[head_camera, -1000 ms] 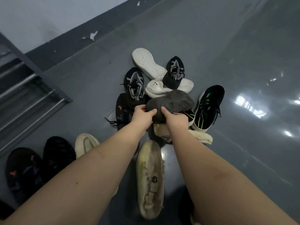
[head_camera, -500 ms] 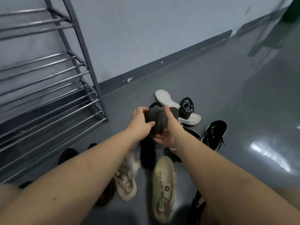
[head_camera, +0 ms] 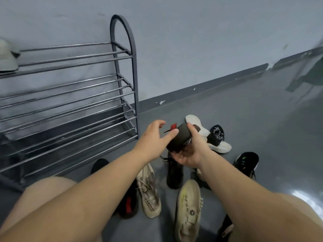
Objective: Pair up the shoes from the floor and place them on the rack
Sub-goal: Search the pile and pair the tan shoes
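Note:
A dark grey shoe [head_camera: 179,138] with a red tab is held up above the floor pile. My right hand [head_camera: 189,152] grips it from below and the right side, fingers curled round it. My left hand [head_camera: 155,137] is beside it on the left, fingers spread, thumb tip touching the shoe. The metal shoe rack [head_camera: 70,102] stands to the left against the wall, its lower bars bare. On the floor below lie a beige laced shoe [head_camera: 148,189], a cream shoe sole-up [head_camera: 188,208] and a black shoe [head_camera: 173,173].
A white-soled pair with black uppers [head_camera: 212,137] lies behind my hands. A black shoe with green marks [head_camera: 247,163] is at the right. A black and red shoe [head_camera: 127,203] lies near my left knee. A light shoe [head_camera: 7,56] sits on the rack's top shelf.
The view rose from the floor pile to the rack. The dark shoe came up off the pile; my left hand loosened its grip while the right hand took it from beneath.

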